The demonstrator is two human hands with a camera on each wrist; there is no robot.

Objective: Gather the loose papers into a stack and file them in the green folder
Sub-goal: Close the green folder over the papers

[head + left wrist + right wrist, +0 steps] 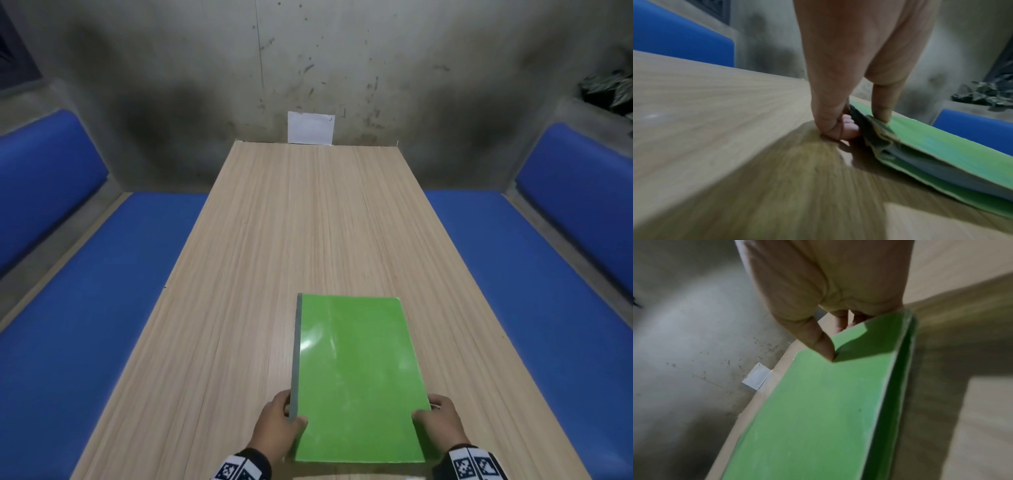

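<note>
The green folder (356,373) lies closed near the front of the wooden table (308,222), its grey spine on the left. My left hand (279,425) grips the spine edge near the front corner, thumb on the cover and fingers curled under (838,128). My right hand (440,421) grips the right edge, thumb on the cover (824,347) and fingers below. The folder's near end (941,155) is lifted slightly off the table, and pale sheets (925,165) show between its covers. Its green cover (818,410) fills the right wrist view.
A white sheet (311,127) leans on the stained wall at the table's far edge, also seen as a sheet (756,377) from the right wrist. Blue benches (102,291) run along both sides. Plant leaves (613,89) sit at the far right.
</note>
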